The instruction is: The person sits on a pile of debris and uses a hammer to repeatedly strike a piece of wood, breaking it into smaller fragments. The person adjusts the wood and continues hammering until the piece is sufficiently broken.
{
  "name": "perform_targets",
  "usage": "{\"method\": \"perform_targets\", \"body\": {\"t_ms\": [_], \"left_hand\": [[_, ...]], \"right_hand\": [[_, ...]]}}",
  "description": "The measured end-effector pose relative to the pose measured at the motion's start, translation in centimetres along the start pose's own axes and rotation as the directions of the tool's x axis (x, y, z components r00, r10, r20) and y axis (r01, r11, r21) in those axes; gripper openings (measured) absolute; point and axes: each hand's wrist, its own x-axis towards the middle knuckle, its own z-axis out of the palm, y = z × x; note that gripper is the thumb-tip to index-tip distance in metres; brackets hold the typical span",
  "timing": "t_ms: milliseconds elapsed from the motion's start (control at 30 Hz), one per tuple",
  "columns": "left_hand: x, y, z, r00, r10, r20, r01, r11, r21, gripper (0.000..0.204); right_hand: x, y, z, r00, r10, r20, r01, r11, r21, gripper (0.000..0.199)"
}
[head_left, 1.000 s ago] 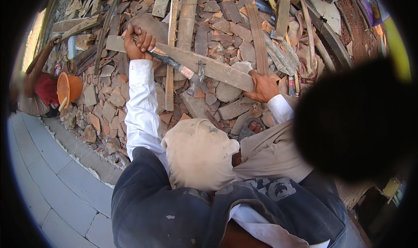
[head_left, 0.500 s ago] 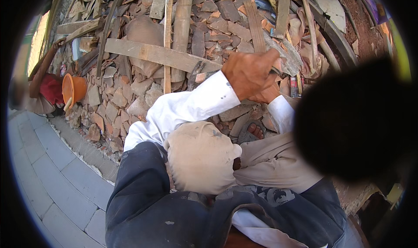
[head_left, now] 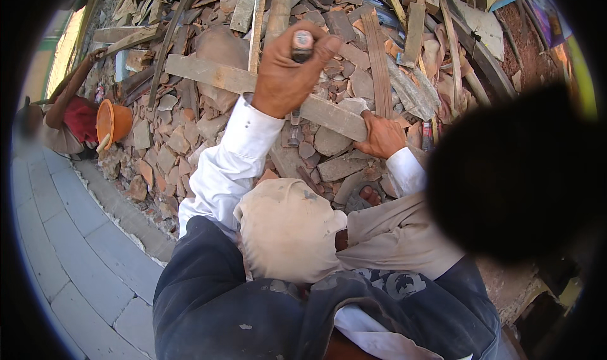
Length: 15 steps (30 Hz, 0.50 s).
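Observation:
My left hand [head_left: 284,75] is raised over the rubble, closed round the dark handle of what looks like a hammer [head_left: 302,43]. The handle's round butt points up, and a dark, shiny part of the tool shows below the fist. A weathered wooden plank [head_left: 212,74] lies slantwise across the broken tiles, passing under my left wrist. Its near right end is gripped by my right hand [head_left: 382,136], fingers curled over the edge.
Broken tiles [head_left: 171,142] and loose timber [head_left: 377,62] cover the ground ahead. At the left, a person in red [head_left: 79,119] is beside an orange bucket [head_left: 115,123]. Grey paving [head_left: 76,227] runs along the left. A dark blurred shape [head_left: 512,176] blocks the right.
My left hand has swung left and up with the tool, away from my right hand. My right hand now shows on the plank's end, and the plank has shifted slightly right.

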Motion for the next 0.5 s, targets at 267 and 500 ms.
{"method": "perform_targets", "body": {"t_ms": [267, 500], "left_hand": [[1.0, -11.5, -16.9, 0.96, -0.277, -0.035, 0.151, 0.62, -0.77, 0.031], [2.2, -11.3, -16.5, 0.917, -0.368, -0.158, 0.155, 0.69, -0.707, 0.031]], "right_hand": [[-0.3, -1.0, -1.4, 1.0, 0.009, 0.015, -0.01, 1.0, 0.027, 0.061], [-0.2, -1.0, -1.9, 0.999, 0.023, 0.031, -0.023, 1.0, 0.018, 0.061]]}}
